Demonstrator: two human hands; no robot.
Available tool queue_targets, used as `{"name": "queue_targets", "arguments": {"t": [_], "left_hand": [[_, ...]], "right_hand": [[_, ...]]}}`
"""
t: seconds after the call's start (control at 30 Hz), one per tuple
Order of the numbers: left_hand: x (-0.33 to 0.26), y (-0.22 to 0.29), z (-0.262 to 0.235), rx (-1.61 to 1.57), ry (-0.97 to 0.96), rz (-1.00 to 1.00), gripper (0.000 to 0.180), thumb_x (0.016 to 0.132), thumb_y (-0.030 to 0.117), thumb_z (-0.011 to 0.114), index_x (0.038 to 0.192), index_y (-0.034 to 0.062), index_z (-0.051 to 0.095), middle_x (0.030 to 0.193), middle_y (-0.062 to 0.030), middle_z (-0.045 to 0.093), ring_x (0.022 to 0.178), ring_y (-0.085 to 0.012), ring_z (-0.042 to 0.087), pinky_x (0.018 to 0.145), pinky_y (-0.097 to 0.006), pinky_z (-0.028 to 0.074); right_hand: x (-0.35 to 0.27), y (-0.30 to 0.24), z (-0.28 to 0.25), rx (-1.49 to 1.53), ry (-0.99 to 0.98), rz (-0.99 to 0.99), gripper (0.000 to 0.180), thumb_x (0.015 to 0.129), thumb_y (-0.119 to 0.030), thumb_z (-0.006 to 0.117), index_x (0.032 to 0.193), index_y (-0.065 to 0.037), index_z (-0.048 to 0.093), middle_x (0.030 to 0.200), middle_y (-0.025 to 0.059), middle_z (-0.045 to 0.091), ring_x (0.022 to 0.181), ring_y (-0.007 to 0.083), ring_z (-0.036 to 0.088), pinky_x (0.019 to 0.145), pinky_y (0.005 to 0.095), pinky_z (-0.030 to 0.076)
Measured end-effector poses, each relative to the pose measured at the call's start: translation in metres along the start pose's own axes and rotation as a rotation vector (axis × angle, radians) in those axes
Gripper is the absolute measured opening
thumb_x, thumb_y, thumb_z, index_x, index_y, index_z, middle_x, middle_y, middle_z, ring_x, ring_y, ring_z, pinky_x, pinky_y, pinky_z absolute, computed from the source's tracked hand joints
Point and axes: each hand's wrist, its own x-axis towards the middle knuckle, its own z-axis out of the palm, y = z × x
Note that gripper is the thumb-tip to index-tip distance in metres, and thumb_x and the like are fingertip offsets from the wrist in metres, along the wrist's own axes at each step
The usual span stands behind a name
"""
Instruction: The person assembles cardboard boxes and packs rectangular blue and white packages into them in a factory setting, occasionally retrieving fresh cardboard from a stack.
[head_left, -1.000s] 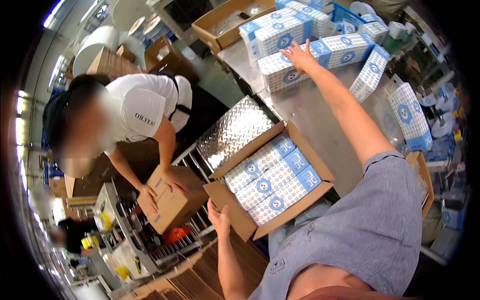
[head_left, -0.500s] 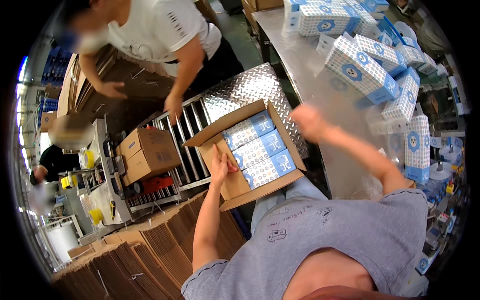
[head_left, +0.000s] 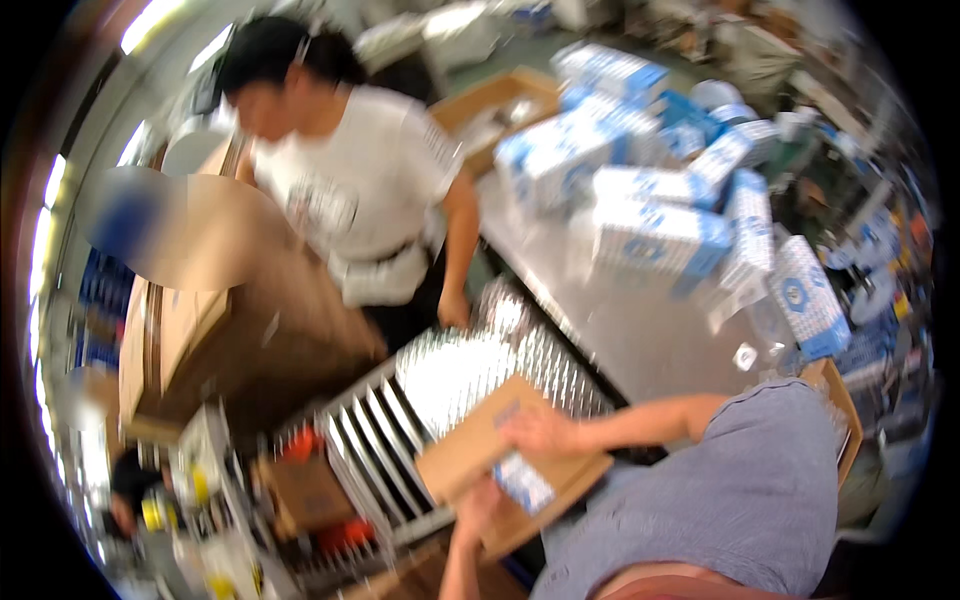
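Observation:
An open-topped brown carton [head_left: 468, 452] is in front of me, its flaps partly folded inward. Through the gap between them shows a white and blue patterned box [head_left: 525, 483]. My right hand [head_left: 540, 430] lies on the far flap, its fingers stretched out over the cardboard. Against the near left flap rests my left hand [head_left: 481, 503], its fingers smeared by motion. Beyond the carton is a shiny tread-plate surface [head_left: 450, 375], which joins a roller conveyor [head_left: 375, 440] on the left.
A metal table [head_left: 640, 335] at the right holds several patterned boxes [head_left: 660, 238]. Across from me stands a co-worker in a white shirt [head_left: 350, 200], one hand near the tread plate. A brown carton [head_left: 305, 495] sits by the conveyor's taping machine. Stacked cardboard [head_left: 250, 345] is at far left.
My right hand has come in from the right onto the carton. More flaps now cover the boxes. The co-worker has drawn back from the rollers, and my view has shifted.

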Motion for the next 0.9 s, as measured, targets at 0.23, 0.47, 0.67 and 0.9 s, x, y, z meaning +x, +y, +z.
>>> {"name": "queue_targets", "arguments": {"t": [0.23,0.47,0.67,0.9], "left_hand": [[-0.091,0.075,-0.025,1.235,0.362,0.353,0.059,0.097,0.035,0.06,0.149,0.0121,0.042,0.159,-0.0203,0.032,0.149,-0.0421,0.022,0.119,-0.057,0.019],[0.037,-0.044,-0.052,0.512,0.651,0.289,0.064,0.107,0.035,0.039,0.154,-0.0048,0.023,0.158,-0.0225,0.031,0.147,-0.0352,0.027,0.119,-0.045,0.022],[0.01,0.016,-0.109,0.064,0.464,0.336,0.058,0.109,0.028,0.031,0.156,-0.0044,0.019,0.161,-0.021,0.028,0.15,-0.0318,0.025,0.121,-0.037,0.019],[0.067,0.034,-0.301,0.328,0.288,0.243,0.046,0.107,0.027,0.042,0.152,0.0198,0.04,0.143,-0.0189,0.053,0.13,-0.0383,0.051,0.108,-0.041,0.042]], "right_hand": [[0.007,0.049,0.014,0.602,-0.49,0.006,0.048,0.108,-0.034,0.037,0.135,0.001,0.055,0.14,0.0177,0.056,0.133,0.0362,0.047,0.111,0.0439,0.039],[-0.009,0.011,0.025,0.203,0.038,0.666,0.047,0.106,-0.034,0.042,0.14,-0.003,0.05,0.135,0.0232,0.055,0.13,0.0371,0.049,0.111,0.0411,0.039],[-0.016,-0.051,0.049,0.469,0.097,1.243,0.054,0.106,-0.031,0.038,0.15,-0.002,0.032,0.15,0.0268,0.038,0.136,0.0439,0.041,0.113,0.0465,0.033],[0.069,-0.13,0.177,0.426,0.293,1.317,0.058,0.107,-0.03,0.037,0.151,0.005,0.026,0.151,0.0309,0.033,0.14,0.0439,0.032,0.117,0.0484,0.025]]}}
